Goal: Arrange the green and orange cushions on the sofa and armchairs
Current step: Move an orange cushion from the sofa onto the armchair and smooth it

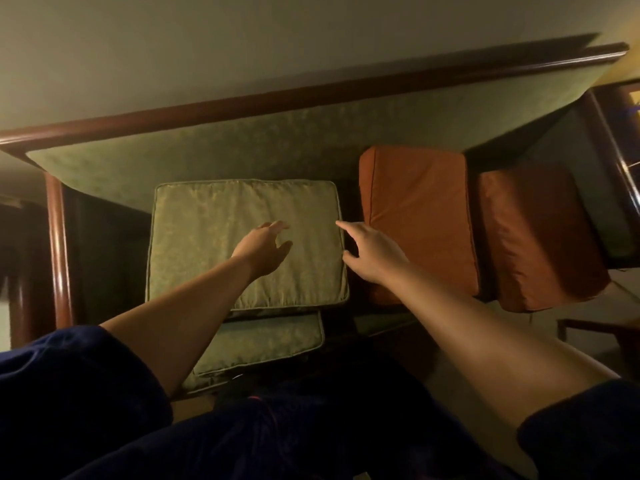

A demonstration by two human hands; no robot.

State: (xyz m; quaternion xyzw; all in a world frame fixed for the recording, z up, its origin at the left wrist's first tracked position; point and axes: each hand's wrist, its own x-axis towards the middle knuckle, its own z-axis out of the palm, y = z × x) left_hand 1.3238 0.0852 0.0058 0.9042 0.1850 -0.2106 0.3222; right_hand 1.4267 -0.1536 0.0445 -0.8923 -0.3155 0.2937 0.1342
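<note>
A green cushion (214,237) lies flat on the sofa (242,140), stacked over a second green cushion (263,344) whose front part sticks out below it. To the right lie two orange cushions, one (422,209) beside the green stack and another (540,237) at the sofa's right end, tilted over the seat's front edge. My left hand (265,249) hovers over the top green cushion with fingers spread, holding nothing. My right hand (372,252) is at that cushion's right edge, fingers apart, thumb near the piping.
The sofa has a dark wooden frame, with a rail (311,88) along the back and an armrest post (57,244) at the left. A plain wall rises behind it. A dark wooden piece of furniture (620,140) stands at the right. My dark sleeves fill the bottom.
</note>
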